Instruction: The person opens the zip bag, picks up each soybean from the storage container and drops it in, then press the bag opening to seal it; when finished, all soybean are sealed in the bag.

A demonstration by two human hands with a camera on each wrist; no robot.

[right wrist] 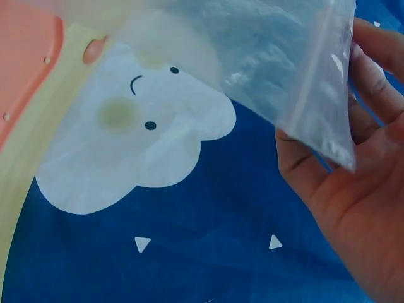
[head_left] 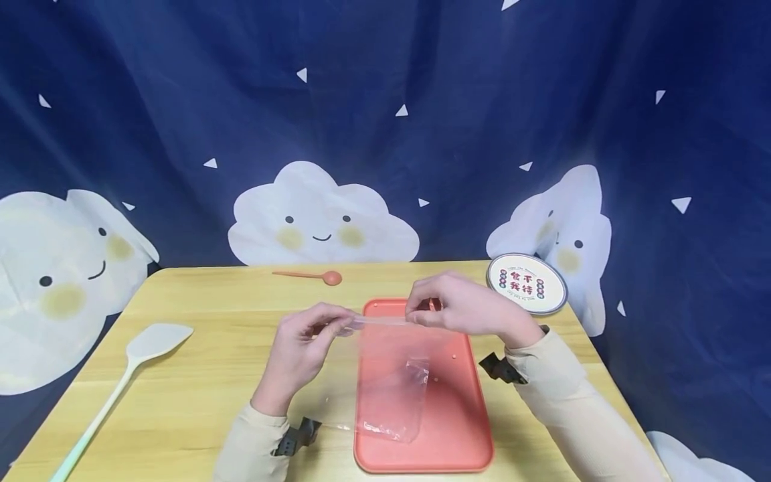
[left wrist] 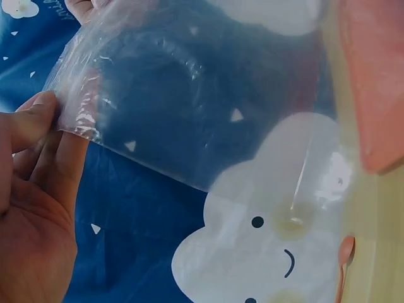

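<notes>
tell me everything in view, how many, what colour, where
Table: 1, light wood, centre
Curtain: 1, navy with white clouds, behind
Tray: 1, coral pink, on the table
Spoon: 1, orange, table's far edge
Spatula: 1, white and pale green, table's left
Oval object: 1, white, dark rim, far right
Plastic bag: 1, clear, partly over tray
Sleeves: 2, beige, one per arm
Wrist attachments: 2, black, one per wrist
Left hand: 1, bare, pinching bag's left end
Right hand: 1, bare, pinching bag's right end
</notes>
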